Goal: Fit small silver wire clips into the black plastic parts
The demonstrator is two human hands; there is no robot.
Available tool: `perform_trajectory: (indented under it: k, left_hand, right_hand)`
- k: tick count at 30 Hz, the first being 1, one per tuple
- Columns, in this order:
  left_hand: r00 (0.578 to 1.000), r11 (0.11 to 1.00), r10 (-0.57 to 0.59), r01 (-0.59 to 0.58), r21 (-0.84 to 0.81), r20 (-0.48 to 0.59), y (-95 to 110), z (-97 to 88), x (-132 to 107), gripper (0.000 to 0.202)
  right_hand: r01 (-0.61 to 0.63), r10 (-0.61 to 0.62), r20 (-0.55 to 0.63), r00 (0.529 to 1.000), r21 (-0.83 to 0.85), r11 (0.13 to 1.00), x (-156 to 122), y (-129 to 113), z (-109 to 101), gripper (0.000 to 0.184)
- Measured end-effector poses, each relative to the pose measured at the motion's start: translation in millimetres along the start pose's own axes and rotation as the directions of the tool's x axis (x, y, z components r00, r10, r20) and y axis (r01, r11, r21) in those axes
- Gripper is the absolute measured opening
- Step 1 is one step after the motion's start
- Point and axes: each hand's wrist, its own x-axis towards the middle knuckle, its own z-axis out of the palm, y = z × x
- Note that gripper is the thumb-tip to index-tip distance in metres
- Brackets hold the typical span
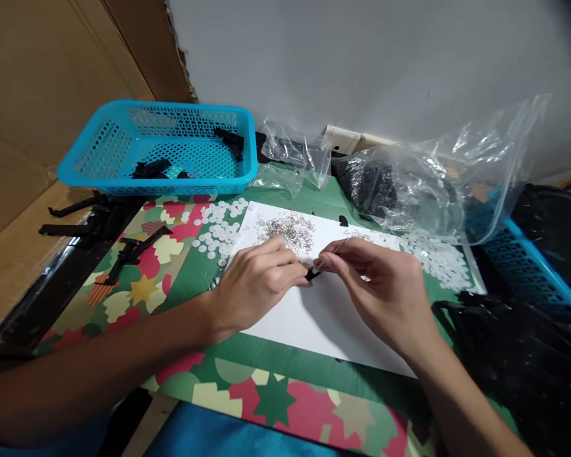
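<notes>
Both my hands meet over a white paper sheet (323,317) on the table. My left hand (254,282) is closed in a pinch on a small black plastic piece (313,273). My right hand (378,285) is also pinched, holding a thin tool or pin (335,249) whose tip touches that black piece. Just beyond the fingers lies a heap of tiny metal springs (290,230) on the paper. Piles of small white discs (219,231) lie left of the paper, and another pile of white discs (438,260) lies to its right.
A blue basket (99,171) with a few black parts stands at the back left. Black plastic strips (99,225) lie beside it. Clear plastic bags (438,178), one with black parts, sit at the back right. Another blue basket (528,266) and a black bag (514,355) fill the right.
</notes>
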Motion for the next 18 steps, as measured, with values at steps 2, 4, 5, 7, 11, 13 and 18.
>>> perform_trajectory:
  k: [2, 4, 5, 7, 11, 13, 18]
  left_hand:
    - [1.000, 1.000, -0.002, 0.002, -0.002, 0.003, 0.1, 0.0, 0.2, 0.019]
    - [1.000, 1.000, -0.003, 0.003, -0.009, 0.004, 0.3, 0.0, 0.3, 0.018]
    - [1.000, 1.000, -0.002, 0.002, -0.011, 0.003, 0.4, 0.1, 0.3, 0.018]
    - [1.000, 1.000, 0.002, -0.002, -0.007, -0.005, 0.4, 0.3, 0.4, 0.019]
    - [0.999, 1.000, 0.018, -0.018, 0.008, -0.027, 0.0, 1.2, 0.3, 0.022]
    - [0.999, 1.000, 0.022, -0.022, 0.008, -0.026, -0.2, 1.4, 0.2, 0.024]
    - [1.000, 1.000, 0.025, -0.024, 0.009, -0.011, 0.3, 0.9, 0.4, 0.027]
  right_hand:
    - [-0.004, 0.004, -0.021, 1.000, 0.010, 1.000, -0.1, -0.8, 0.6, 0.015]
    - [0.005, -0.003, -0.052, 0.999, 0.023, 1.000, -0.2, -1.8, 1.2, 0.012]
    - [0.015, -0.013, -0.063, 0.998, 0.027, 1.000, -0.4, -2.4, 1.4, 0.011]
    - [0.038, -0.036, -0.064, 0.997, 0.029, 0.999, -0.6, -4.0, 1.6, 0.009]
    - [0.060, -0.061, -0.024, 0.998, -0.021, 0.998, -0.5, -5.7, 1.0, 0.011]
    - [0.068, -0.069, -0.012, 0.998, -0.048, 0.997, -0.1, -5.6, 0.6, 0.012]
    - [0.090, -0.091, -0.008, 0.996, -0.071, 0.993, 0.2, -5.2, 1.4, 0.013]
